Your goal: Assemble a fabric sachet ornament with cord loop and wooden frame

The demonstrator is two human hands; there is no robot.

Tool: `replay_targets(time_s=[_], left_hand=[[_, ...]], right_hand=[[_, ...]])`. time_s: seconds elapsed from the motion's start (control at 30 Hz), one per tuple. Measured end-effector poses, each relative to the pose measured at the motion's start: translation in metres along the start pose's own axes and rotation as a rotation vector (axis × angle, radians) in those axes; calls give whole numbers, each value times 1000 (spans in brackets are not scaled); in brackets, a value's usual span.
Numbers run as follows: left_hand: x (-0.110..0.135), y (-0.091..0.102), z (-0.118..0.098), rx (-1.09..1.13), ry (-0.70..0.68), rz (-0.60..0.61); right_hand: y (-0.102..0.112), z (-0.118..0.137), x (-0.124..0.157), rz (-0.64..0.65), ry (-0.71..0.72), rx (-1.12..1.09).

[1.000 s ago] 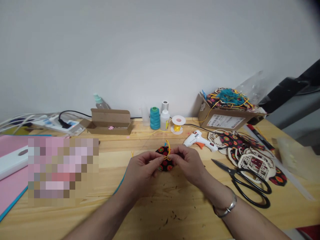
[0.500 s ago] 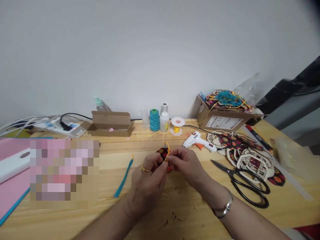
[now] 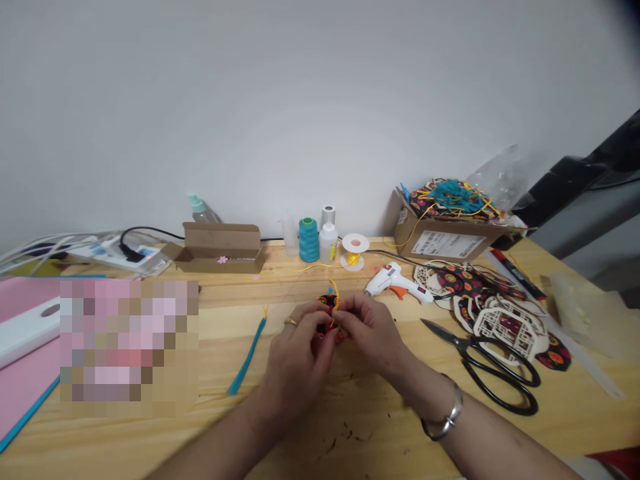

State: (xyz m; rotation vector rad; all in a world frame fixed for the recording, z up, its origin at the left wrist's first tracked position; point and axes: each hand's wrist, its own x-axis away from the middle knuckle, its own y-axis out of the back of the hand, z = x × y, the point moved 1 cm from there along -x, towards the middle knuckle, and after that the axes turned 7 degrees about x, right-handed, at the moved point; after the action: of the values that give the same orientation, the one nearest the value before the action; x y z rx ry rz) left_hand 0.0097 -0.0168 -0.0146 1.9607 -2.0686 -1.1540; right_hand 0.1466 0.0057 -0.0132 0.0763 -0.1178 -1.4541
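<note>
Both of my hands meet over the middle of the wooden table (image 3: 350,427). My left hand (image 3: 295,363) and my right hand (image 3: 367,327) pinch a small black fabric ornament with red dots (image 3: 327,303), mostly hidden behind my fingers. A yellow cord loop (image 3: 336,292) sticks up from the ornament between my fingertips. A teal tassel (image 3: 247,357) lies flat on the table just left of my left hand.
Black scissors (image 3: 493,367) and a pile of wooden and fabric ornaments (image 3: 500,313) lie to the right. A white glue gun (image 3: 397,281), thread spools (image 3: 310,239), an open cardboard box (image 3: 217,248) and a box of finished pieces (image 3: 450,233) stand behind. A pink mat (image 3: 20,373) is at left.
My left hand has turned over the ornament and covers most of it now. The teal tassel, hidden by my left arm before, lies in plain sight.
</note>
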Motion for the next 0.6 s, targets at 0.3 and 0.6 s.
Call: replay_targets(time_s=[0.3,0.6], left_hand=[[-7,3,1,308,341,165],[-9,6,1,405,456,154]], right_hand=[[2,2,0,0,72,167],[-1,2,3,-9,58,156]])
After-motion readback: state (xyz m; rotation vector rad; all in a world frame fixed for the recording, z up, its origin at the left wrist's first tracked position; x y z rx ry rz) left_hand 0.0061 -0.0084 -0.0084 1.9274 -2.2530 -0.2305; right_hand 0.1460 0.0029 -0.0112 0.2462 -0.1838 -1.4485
